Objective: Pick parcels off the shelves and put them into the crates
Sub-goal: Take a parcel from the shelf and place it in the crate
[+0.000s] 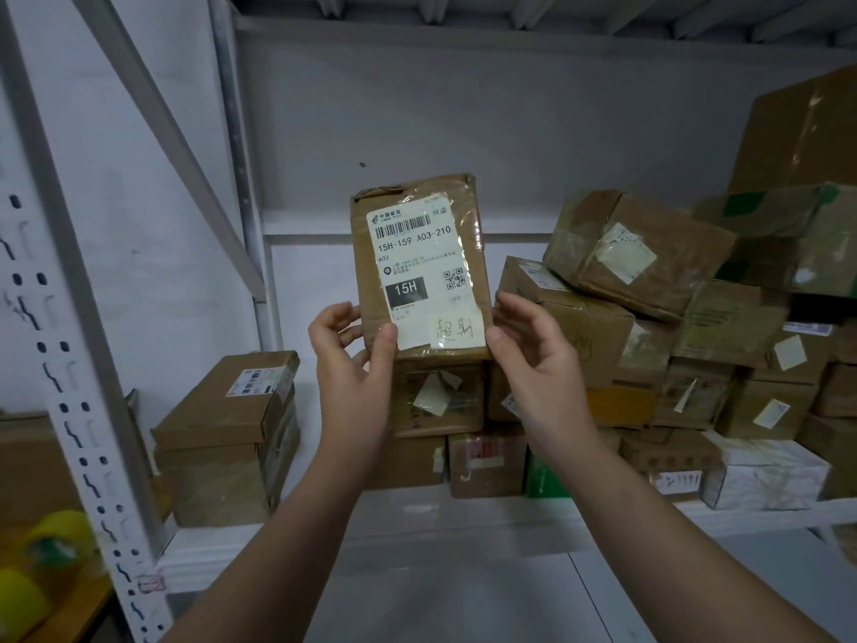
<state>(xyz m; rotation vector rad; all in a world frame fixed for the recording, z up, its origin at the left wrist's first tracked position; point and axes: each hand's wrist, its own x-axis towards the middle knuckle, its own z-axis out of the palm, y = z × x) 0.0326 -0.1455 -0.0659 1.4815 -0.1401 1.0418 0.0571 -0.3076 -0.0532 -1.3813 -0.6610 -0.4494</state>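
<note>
Flat parcel [419, 266] held upright, label out, above the shelf [463, 512] and its stacked boxes [649, 345]. Left hand [350, 359] and right hand [528, 355] pinch only its bottom corners, so that light hold could let it tip forward and drop.

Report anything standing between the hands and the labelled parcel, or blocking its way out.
Nothing visible. The left hand and right hand grip the labelled parcel by its lower corners, held clear in front of the stacked boxes. No crate is in view.
</note>
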